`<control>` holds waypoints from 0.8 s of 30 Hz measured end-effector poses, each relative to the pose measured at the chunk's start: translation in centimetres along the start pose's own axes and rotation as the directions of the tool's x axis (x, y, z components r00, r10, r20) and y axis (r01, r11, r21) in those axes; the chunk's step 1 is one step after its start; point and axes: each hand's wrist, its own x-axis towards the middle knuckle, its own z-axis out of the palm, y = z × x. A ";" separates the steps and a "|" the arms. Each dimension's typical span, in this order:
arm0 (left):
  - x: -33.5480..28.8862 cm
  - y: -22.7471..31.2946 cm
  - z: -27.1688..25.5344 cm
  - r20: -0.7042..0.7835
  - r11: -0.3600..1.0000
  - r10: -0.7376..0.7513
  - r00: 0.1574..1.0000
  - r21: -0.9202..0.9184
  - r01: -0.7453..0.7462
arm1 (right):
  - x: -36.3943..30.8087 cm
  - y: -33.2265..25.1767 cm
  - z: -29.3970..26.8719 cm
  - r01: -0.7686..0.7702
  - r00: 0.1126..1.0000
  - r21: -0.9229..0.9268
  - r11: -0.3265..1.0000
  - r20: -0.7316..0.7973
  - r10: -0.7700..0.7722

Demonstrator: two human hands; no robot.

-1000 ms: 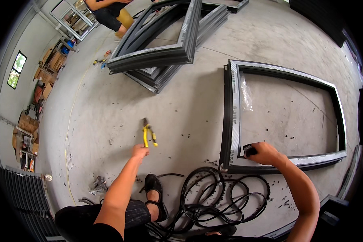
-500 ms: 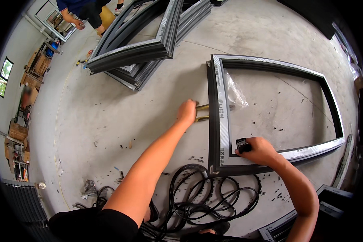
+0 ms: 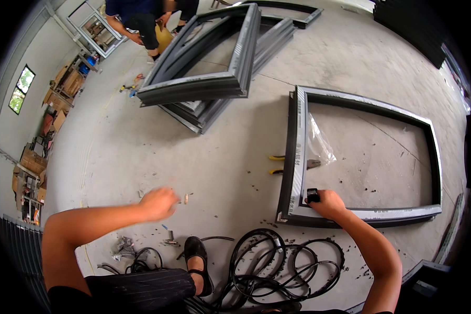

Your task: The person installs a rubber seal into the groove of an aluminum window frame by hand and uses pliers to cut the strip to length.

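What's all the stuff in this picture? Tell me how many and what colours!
floor: one, grey, across the middle
window frame: one, dark with pale film, right
pliers: one, yellow handles, beneath that frame's left side
plastic bag: one, clear, inside the frame's opening
small piece: one, black, frame's near left corner
cord: several loops, black, lower middle
stacked frames: several, dark and pale, top middle
co-worker: one, dark clothes, top left
boxes: many, brown, far left
window: one, greenery showing, far left
slatted stack: one, black, lower left
shoe: one clearly seen, black, bottom middle
left hand: one, bare, blurred, above floor
right hand: one, bare, holding the small piece
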 end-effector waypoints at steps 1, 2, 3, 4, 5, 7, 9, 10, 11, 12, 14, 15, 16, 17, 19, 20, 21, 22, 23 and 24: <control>-3.2 0.3 0.3 0.097 0.999 -0.035 0.995 0.011 0.034 | 0.2 0.2 0.2 0.009 1.000 0.001 1.000 0.006 -0.009; -5.6 0.5 1.5 0.121 1.000 -0.004 0.993 -0.011 0.006 | 0.3 0.7 0.4 0.024 1.000 -0.004 1.000 0.000 -0.024; -7.9 1.0 2.3 0.144 1.000 0.013 0.990 -0.025 -0.010 | 0.4 0.7 0.6 0.030 0.999 0.012 0.999 -0.013 -0.029; -9.3 1.8 3.0 0.156 0.996 0.054 0.986 -0.083 -0.042 | 0.0 0.4 0.5 0.022 0.999 -0.013 1.000 -0.034 -0.023; -10.4 2.8 3.4 0.167 0.988 0.093 0.982 -0.140 -0.069 | -0.5 0.1 0.2 0.017 0.998 -0.034 0.999 -0.055 -0.019; -10.7 5.3 4.5 0.138 0.956 0.158 0.978 -0.271 -0.116 | -0.6 0.3 0.5 0.034 0.995 -0.041 0.999 -0.090 -0.038; -10.1 8.0 5.1 0.078 0.911 0.193 0.978 -0.385 -0.149 | -0.2 0.2 1.1 0.076 0.986 -0.033 0.997 -0.147 -0.080; -9.3 9.4 4.7 0.064 0.864 0.247 0.967 -0.467 -0.189 | -0.2 0.7 1.3 0.076 0.987 -0.030 0.997 -0.142 -0.079; -8.6 10.8 4.1 0.044 0.808 0.299 0.953 -0.543 -0.228 | -0.7 1.1 1.1 0.062 0.984 -0.034 0.997 -0.163 -0.067; -8.0 11.4 3.4 0.068 0.798 0.343 0.937 -0.547 -0.253 | -1.1 0.9 1.0 0.066 0.981 -0.025 0.998 -0.183 -0.069; -6.4 12.8 0.5 0.049 0.823 0.366 0.929 -0.482 -0.299 | -2.2 0.9 0.2 0.070 0.972 -0.011 0.998 -0.226 -0.070; -5.4 13.8 -1.3 0.005 0.851 0.357 0.934 -0.413 -0.324 | -2.8 1.5 -0.2 0.062 0.968 -0.007 0.998 -0.242 -0.061; -5.1 14.5 -2.7 -0.040 0.831 0.359 0.933 -0.441 -0.339 | -2.9 1.9 -0.2 0.062 0.966 -0.002 0.998 -0.250 -0.061; -4.9 15.3 -3.8 -0.082 0.810 0.356 0.931 -0.469 -0.351 | -2.7 2.1 0.2 0.064 0.965 0.006 0.998 -0.253 -0.060; -4.3 16.5 -4.6 -0.132 0.744 0.390 0.911 -0.539 -0.396 | -2.9 2.1 0.3 0.070 0.956 0.015 0.997 -0.287 -0.063; -4.0 16.9 -4.7 -0.136 0.703 0.412 0.901 -0.582 -0.409 | -3.0 1.9 0.2 0.064 0.955 0.012 0.998 -0.290 -0.058; -3.8 17.2 -4.8 -0.144 0.659 0.434 0.890 -0.623 -0.422 | -3.1 1.8 -0.1 0.060 0.955 0.007 0.998 -0.293 -0.055; -3.6 17.5 -4.5 -0.106 0.682 0.433 0.895 -0.610 -0.403 | -2.9 1.9 0.2 0.080 0.950 0.002 0.997 -0.304 -0.076; -3.7 17.8 -4.4 -0.075 0.700 0.451 0.889 -0.588 -0.405 | -2.6 2.1 0.8 0.101 0.944 -0.002 0.995 -0.315 -0.097; -3.5 18.2 -4.4 -0.045 0.714 0.475 0.879 -0.564 -0.415 | -2.6 2.3 0.9 0.115 0.939 -0.008 0.993 -0.327 -0.111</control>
